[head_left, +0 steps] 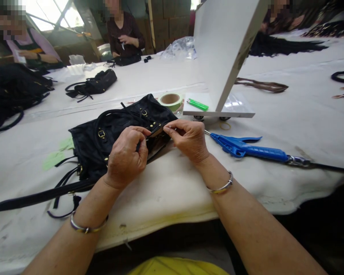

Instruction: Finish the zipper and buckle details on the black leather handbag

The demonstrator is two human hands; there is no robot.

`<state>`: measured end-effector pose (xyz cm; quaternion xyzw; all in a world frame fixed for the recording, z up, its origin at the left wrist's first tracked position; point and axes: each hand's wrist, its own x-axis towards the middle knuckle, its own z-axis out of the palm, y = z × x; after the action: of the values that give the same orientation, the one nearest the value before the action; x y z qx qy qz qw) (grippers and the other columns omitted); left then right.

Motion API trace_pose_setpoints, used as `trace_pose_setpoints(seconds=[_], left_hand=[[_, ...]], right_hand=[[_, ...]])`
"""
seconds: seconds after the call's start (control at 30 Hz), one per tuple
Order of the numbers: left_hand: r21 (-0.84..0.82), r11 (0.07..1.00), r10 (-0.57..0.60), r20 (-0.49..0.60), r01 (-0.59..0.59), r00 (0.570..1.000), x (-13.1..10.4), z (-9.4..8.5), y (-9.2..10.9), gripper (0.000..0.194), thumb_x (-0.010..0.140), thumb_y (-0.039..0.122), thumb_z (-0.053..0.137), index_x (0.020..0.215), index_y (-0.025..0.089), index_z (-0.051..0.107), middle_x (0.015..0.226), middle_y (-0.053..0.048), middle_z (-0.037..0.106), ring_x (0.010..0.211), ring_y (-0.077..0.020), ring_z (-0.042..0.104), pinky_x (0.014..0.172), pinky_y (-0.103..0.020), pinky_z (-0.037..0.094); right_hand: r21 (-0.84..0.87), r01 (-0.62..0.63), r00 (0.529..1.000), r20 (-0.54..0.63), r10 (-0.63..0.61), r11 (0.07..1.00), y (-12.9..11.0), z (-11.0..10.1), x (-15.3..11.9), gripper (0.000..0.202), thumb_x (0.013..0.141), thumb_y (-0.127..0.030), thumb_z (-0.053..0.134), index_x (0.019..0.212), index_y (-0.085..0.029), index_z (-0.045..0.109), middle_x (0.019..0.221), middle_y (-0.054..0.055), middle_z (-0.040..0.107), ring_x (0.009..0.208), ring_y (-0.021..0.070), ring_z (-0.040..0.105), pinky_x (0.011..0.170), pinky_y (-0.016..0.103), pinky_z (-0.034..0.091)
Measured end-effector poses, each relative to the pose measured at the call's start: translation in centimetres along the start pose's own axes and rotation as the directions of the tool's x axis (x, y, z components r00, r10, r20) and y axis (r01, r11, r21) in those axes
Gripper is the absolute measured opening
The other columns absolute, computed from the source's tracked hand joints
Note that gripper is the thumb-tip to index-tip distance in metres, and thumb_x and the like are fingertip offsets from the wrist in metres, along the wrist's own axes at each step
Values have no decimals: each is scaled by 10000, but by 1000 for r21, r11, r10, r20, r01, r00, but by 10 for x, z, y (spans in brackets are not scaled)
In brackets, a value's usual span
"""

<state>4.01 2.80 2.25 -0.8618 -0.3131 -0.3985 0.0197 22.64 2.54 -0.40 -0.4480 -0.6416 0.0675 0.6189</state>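
A black handbag with gold buckles and studs lies on its side in front of me, its open edge turned toward me. My left hand is closed in a pinch at the bag's edge. Opposite it, my right hand pinches the same edge between thumb and forefinger. Tan lining shows in the opening between my hands. Any thread or other small piece at my fingertips is too fine to make out. The bag's long strap trails off to the left across the white table cover.
Right of my hands lies a blue air blow gun with its hose. Behind the bag are a tape roll, a green lighter and a white upright board on a wheeled base. More black bags and several people are farther back.
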Motion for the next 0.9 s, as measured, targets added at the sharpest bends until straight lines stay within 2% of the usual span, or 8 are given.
trace_pose_setpoints(seconds=[0.1,0.23,0.4,0.5,0.57,0.7,0.8,0.9], left_hand=[[24,1000,-6,-43,7,999,6,4,3,84,894,112,477,825,160,480,949,-59,624,863,-162,594,863,-293,473],[57,998,-6,-98,11,995,13,9,8,93,889,128,467,804,151,497,886,-82,584,851,-188,568,820,-304,465],[67,993,-90,-30,92,995,8,15,17,99,909,147,483,881,155,578,848,-26,647,743,-149,606,739,-243,452],[1,990,-140,54,140,989,7,16,20,121,924,171,479,900,154,596,797,-16,668,690,-145,627,702,-240,452],[-43,977,-204,107,210,973,12,14,19,113,926,181,478,899,162,585,728,4,667,634,-138,626,665,-233,447],[-20,928,-366,125,371,922,28,9,15,86,893,158,527,819,183,564,628,45,642,583,-128,606,634,-225,412],[-44,898,-424,168,437,890,34,9,10,108,875,168,565,773,194,585,618,58,638,581,-118,596,613,-227,385],[-163,851,-455,246,499,856,31,14,4,121,876,213,592,756,197,597,593,72,621,552,-97,588,568,-214,378]], right_hand=[[54,-69,998,6,69,996,-1,0,0,50,806,-158,692,762,-163,715,739,-1,699,635,140,637,632,239,498],[125,-185,983,35,182,975,-4,-2,0,57,814,-191,685,766,-169,706,642,-21,664,477,119,591,502,227,473],[166,-206,979,41,202,965,-5,-3,1,45,801,-174,687,762,-158,704,623,-21,659,449,118,596,464,215,473],[175,-245,969,63,237,954,-3,-4,1,39,791,-184,697,765,-158,711,597,-20,654,442,120,591,446,213,471],[192,-279,960,79,268,941,-2,-4,2,45,787,-201,701,774,-161,717,589,-16,653,441,122,586,433,214,467],[239,-308,951,115,288,921,-1,-7,4,75,775,-225,708,793,-157,735,619,4,666,446,125,585,410,214,459],[272,-340,937,175,301,900,0,-10,3,125,769,-244,720,837,-144,750,689,36,690,460,130,594,400,217,469],[314,-375,920,240,310,872,0,-10,1,151,758,-260,740,858,-148,755,740,49,699,486,131,605,391,208,472]])
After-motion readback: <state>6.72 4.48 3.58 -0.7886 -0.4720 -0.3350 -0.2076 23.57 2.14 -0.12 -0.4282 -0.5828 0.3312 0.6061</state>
